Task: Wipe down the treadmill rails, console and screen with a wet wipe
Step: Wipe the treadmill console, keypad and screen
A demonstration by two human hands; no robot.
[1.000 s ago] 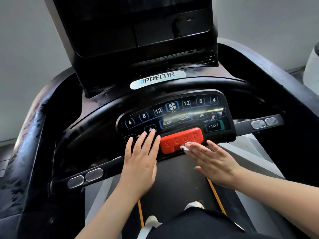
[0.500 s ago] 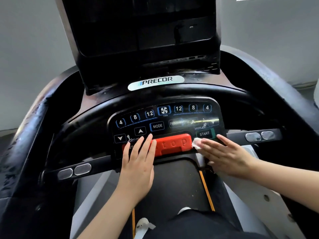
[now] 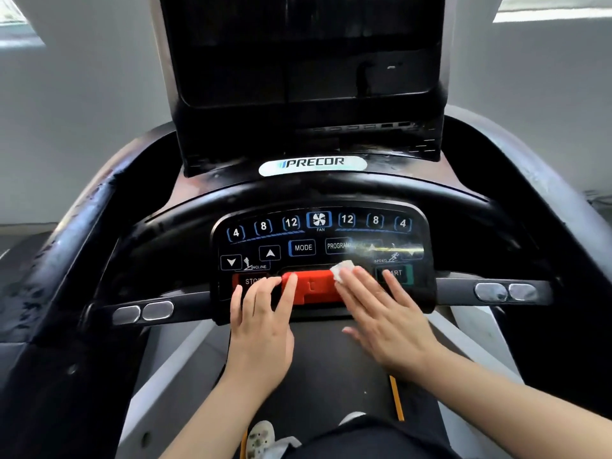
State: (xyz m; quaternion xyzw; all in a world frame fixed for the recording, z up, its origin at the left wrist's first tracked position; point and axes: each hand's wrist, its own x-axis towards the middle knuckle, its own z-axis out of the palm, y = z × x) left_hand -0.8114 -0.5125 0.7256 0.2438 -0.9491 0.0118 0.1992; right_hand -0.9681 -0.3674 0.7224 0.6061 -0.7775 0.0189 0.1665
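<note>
Our right fingers [image 3: 359, 286] flat, straight, pressing white wet wipe [image 3: 342, 270] against right end of red stop bar [image 3: 313, 286]; no curl round it. Our left hand [image 3: 261, 323] fingers spread, tips resting on bar's left end, holding nothing. Console panel [image 3: 318, 246] just above bar; dark screen [image 3: 298, 61] higher up.
</note>
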